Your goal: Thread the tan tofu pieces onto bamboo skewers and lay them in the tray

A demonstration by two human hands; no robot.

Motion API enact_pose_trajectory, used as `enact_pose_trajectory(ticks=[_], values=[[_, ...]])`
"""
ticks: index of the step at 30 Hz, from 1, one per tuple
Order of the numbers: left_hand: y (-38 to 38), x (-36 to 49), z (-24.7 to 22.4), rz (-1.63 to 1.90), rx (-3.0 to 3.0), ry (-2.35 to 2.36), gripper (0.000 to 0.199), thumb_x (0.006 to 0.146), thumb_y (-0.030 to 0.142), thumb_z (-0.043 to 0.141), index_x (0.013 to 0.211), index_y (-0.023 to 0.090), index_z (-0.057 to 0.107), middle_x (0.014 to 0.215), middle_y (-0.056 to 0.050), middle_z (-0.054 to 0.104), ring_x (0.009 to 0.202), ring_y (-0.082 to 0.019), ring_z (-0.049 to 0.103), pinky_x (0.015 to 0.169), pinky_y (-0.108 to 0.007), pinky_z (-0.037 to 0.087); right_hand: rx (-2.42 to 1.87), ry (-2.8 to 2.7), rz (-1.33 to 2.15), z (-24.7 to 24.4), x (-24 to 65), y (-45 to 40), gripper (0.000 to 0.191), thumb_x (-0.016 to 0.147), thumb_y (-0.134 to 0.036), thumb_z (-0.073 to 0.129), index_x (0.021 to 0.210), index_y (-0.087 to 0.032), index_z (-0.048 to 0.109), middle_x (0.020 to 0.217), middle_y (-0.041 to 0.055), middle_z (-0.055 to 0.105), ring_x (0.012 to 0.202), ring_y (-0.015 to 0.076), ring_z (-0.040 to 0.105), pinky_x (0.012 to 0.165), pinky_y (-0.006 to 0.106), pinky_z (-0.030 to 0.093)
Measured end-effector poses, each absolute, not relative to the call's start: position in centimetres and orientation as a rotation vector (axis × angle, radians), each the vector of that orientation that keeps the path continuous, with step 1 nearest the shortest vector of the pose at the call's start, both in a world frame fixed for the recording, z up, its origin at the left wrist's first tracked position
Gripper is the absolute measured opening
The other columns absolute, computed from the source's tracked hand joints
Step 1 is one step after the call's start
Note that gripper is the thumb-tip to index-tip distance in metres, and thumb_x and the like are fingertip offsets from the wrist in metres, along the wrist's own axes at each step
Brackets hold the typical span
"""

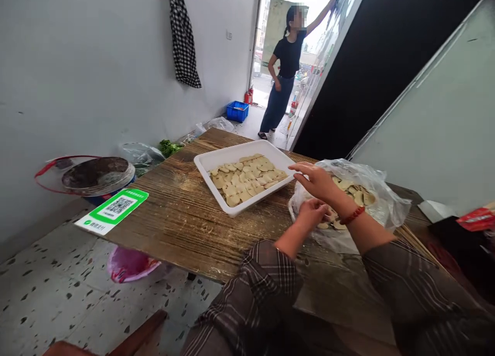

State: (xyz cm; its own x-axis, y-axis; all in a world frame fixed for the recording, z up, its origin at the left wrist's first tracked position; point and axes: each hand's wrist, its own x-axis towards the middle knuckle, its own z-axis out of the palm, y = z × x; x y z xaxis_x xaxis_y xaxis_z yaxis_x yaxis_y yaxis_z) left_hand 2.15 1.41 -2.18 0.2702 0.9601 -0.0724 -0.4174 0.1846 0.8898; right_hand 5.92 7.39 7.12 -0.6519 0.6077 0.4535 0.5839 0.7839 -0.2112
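Observation:
A white tray (236,210) on the wooden table holds overlapping rows of pale, thin slices (247,178). To its right, a clear plastic bag (390,204) lies open around more loose slices (361,195). My right hand, with a red bead bracelet (352,215) at the wrist, is over the bag's left side. The fingers of my right hand (315,181) reach toward the tray's right corner, apart and with nothing seen in them. Lower down, my left hand (311,214) is at the bag's near left edge, fingers bent together beside some slices; what they hold is too hidden to tell.
A green QR card (116,207) lies on the left corner of the wooden table (181,227). Beyond that corner stands a bucket (96,175). A pink basin (129,266) is below the table edge. Thin sticks (419,242) lie at the right. A person (288,57) stands in the doorway.

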Motion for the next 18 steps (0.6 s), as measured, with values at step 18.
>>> enact_pose_trajectory(ticks=[18], values=[[1.8, 0.2, -1.3, 1.216, 0.869, 0.827, 0.019, 0.080, 0.029, 0.069, 0.089, 0.013, 0.062, 0.070, -0.003, 0.069, 0.055, -0.011, 0.065, 0.053, -0.021, 0.050, -2.018, -1.798, -0.085, -3.0, 37.2, -4.4, 0.041, 0.080, -0.038, 0.048, 0.112, -0.028, 0.071, 0.112, 0.0114, 0.074, 0.102, 0.0325, 0.069, 0.087, 0.047, 0.056]])
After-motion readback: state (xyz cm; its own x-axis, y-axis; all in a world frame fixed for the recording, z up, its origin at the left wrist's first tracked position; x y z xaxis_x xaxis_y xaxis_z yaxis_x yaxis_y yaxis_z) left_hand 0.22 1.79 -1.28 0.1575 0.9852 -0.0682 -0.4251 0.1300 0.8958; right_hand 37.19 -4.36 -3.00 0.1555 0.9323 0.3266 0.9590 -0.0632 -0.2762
